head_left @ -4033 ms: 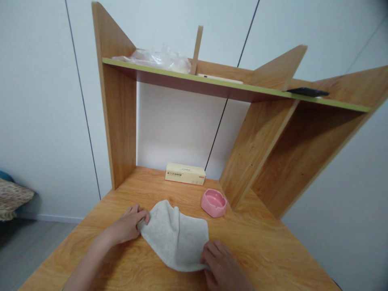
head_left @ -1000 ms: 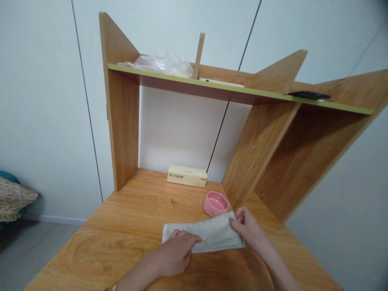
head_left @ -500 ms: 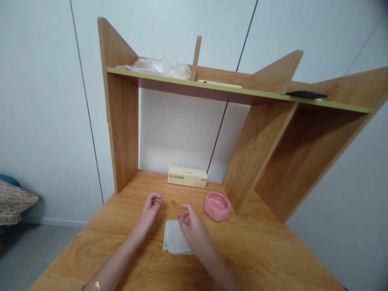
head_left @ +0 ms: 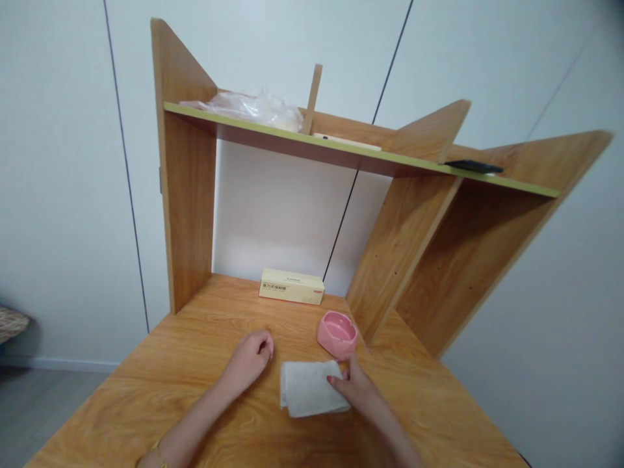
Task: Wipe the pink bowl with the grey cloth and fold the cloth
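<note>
A small grey-white cloth (head_left: 307,393), folded into a compact rectangle, lies flat on the wooden desk (head_left: 160,383). My right hand (head_left: 355,388) rests at the cloth's right edge, its fingertips pressed onto the fabric. My left hand (head_left: 249,359) lies on the desk just left of the cloth, fingers curled in loosely, holding nothing and not touching the cloth. A pink ashtray-like dish (head_left: 337,333) stands just beyond my right hand.
A cream cardboard box (head_left: 291,286) lies at the back of the desk against the white wall. A wooden hutch shelf (head_left: 312,138) overhangs, carrying a crumpled plastic bag (head_left: 246,106) and a dark flat object (head_left: 474,166). Slanted wooden side panels (head_left: 400,247) close the right.
The spread cloth has been folded down to a small rectangle. Over the last half second both hands came down from above it; the right now presses its edge, the left rests beside it.
</note>
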Tool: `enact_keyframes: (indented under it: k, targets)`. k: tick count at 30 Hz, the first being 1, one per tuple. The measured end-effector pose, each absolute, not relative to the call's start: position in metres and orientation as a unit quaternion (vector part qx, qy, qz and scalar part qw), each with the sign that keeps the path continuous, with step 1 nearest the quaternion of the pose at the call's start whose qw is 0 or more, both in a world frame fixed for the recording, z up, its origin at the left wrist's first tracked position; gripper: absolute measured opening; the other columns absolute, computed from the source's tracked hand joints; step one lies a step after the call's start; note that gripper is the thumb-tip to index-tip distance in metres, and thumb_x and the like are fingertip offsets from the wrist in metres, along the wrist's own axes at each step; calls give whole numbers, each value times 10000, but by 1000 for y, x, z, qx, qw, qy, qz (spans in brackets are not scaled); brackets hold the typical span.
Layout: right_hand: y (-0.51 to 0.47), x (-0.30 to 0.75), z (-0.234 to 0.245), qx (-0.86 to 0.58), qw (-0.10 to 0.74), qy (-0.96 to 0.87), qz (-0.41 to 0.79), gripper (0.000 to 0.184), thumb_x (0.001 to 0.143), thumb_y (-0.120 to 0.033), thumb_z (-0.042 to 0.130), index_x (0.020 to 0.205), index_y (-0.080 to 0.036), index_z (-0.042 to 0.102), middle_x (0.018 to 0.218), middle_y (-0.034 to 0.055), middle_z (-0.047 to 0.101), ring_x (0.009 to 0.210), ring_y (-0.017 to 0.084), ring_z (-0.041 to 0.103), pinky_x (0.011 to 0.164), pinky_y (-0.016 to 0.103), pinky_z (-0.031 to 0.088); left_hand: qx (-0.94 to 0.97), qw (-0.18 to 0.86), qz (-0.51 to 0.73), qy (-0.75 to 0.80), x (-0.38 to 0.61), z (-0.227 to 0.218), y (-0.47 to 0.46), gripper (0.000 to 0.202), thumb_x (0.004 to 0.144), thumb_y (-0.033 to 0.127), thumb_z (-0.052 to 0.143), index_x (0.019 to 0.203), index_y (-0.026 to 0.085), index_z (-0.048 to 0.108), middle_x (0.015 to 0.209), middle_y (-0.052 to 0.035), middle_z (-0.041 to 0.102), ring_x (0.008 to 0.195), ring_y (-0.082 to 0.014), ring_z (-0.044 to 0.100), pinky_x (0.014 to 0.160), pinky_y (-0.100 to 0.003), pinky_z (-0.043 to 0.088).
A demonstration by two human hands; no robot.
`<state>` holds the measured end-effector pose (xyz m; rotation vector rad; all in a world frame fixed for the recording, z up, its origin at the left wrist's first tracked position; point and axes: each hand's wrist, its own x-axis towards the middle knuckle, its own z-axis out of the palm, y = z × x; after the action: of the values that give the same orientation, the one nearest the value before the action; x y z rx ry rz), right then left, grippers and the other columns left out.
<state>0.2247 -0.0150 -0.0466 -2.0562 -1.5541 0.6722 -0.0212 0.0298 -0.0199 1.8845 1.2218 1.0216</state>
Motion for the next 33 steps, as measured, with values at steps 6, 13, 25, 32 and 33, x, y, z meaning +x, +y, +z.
enact_keyframes:
  k: [6, 13, 25, 32, 33]
  targets:
    - [-19, 267, -19, -834, 134, -535, 15, 293, 765, -326, 462, 1019, -181, 462, 962, 113, 617, 939, 311, 558, 776, 464, 369, 732, 314, 381, 469, -22, -22, 29, 154, 609, 92, 362, 560, 196, 465, 568, 21, 515, 619, -151, 488, 607, -238, 339]
    - [-8, 175, -17, -641, 300, -706, 13, 305, 764, -167, 398, 1043, -181, 521, 1021, 104, 578, 1018, 248, 503, 882, 379, 387, 781, 257, 324, 468, -18, -20, 25, 287, 636, 58, 408, 823, 191, 582, 893, -47, 615, 919, -202, 533, 854, -313, 361]
    - [7, 132, -64, -509, 239, -791, 242, 523, 820, -192, 358, 1335, -109, 313, 1388, 81, 332, 1290, 158, 244, 1082, 324, 199, 810, 196, 330, 443, -24, -47, 34, 329, 781, 182, 449, 1074, 200, 598, 1140, -69, 595, 1138, -237, 446, 1032, -426, 257]
    - [8, 131, -66, -492, 258, -793, 252, 536, 808, -174, 358, 1341, -155, 309, 1400, 40, 316, 1295, 141, 229, 1091, 330, 179, 830, 220, 298, 417, -21, -54, 28, 435, 771, 177, 448, 1199, 205, 523, 1242, -50, 527, 1187, -205, 414, 1066, -402, 225]
    - [8, 131, -66, -491, 259, -793, 251, 539, 806, -173, 361, 1342, -164, 309, 1402, 36, 313, 1294, 142, 233, 1090, 334, 182, 830, 222, 297, 417, -21, -55, 29, 440, 771, 174, 447, 1204, 203, 520, 1248, -51, 521, 1188, -204, 415, 1064, -402, 231]
